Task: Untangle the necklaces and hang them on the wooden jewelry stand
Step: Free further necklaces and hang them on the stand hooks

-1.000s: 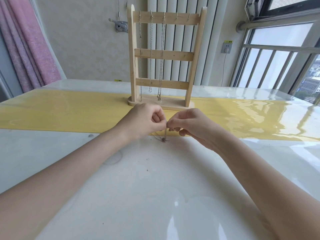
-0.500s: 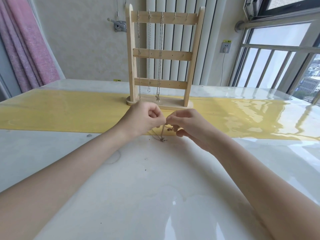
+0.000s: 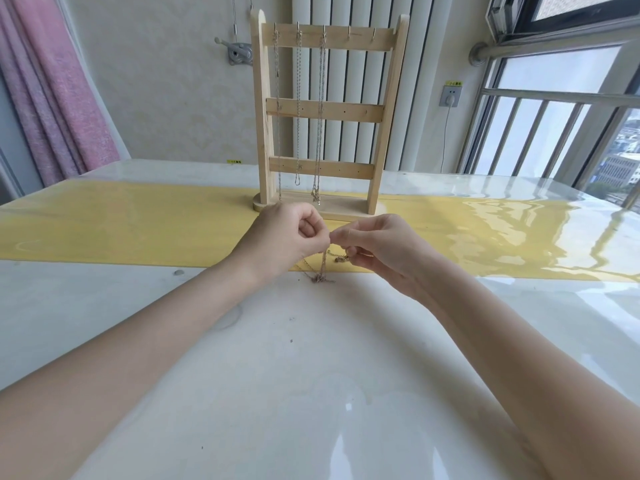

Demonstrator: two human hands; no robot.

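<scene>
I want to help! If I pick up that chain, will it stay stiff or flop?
Probably flop: the chain droops limp from the pinching left hand and right hand. It looks thin, so likely light. Its knotted end on the table may snag.

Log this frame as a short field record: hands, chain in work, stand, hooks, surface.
left hand: pinches the tangled chain
right hand: pinches the same chain
tangled chain: hangs from the fingers, knot on the table
wooden jewelry stand: upright behind the hands, on the yellow runner
hung necklaces: three, on the left top hooks
free hooks: two, at right
</scene>
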